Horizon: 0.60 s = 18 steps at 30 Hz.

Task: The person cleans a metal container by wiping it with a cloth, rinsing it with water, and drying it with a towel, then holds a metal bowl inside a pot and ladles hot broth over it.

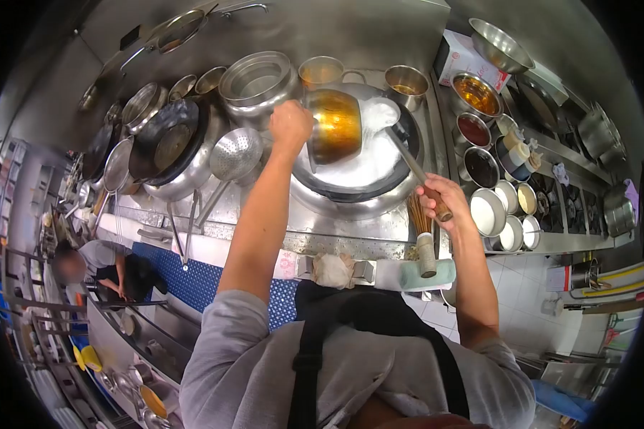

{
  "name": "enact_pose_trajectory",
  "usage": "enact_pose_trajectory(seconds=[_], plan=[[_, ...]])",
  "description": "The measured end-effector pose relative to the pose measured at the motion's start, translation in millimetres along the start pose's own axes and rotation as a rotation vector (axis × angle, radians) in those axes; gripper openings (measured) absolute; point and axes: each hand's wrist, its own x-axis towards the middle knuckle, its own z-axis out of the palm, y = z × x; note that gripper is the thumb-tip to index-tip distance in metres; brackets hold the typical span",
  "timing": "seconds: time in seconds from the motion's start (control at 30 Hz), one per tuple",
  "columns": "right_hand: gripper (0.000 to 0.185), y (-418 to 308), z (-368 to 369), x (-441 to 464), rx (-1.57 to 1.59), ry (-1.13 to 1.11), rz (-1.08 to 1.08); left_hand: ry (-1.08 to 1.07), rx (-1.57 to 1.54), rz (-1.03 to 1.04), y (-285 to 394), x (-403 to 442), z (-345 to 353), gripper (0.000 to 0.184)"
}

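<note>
My left hand point(291, 124) is closed at the side of a tilted metal pot point(334, 126) with an amber sheen, held over the wok; its handle is hidden by my fingers. In my right hand point(442, 201) is the wooden end of a long-handled ladle point(409, 159). The ladle's bowl lies in white, foamy or steaming contents at the back of the black wok point(413, 136). Whether anything pours from the pot cannot be seen.
Left of the wok are a perforated skimmer point(235, 154), a stacked pot point(256, 77) and a black wok point(170, 141). Metal bowls of sauces point(474, 130) and white contents point(487, 212) line the right. A bottle point(426, 255) stands near the front edge. Another person point(109, 263) is at far left.
</note>
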Motion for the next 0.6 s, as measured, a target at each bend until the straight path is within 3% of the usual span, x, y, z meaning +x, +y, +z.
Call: enact_pose_trajectory(seconds=[0.3,0.6], plan=[[0.034,-45.9,45.1,-17.9,-0.039,-0.118,-0.105,-0.031,-0.130,-0.009,-0.1,2.8,19.8,0.024],[0.041,-37.8,66.3,-29.2,-0.162,-0.132,-0.169,-0.090,-0.093,-0.046,3.6,30.2,39.4,0.029]])
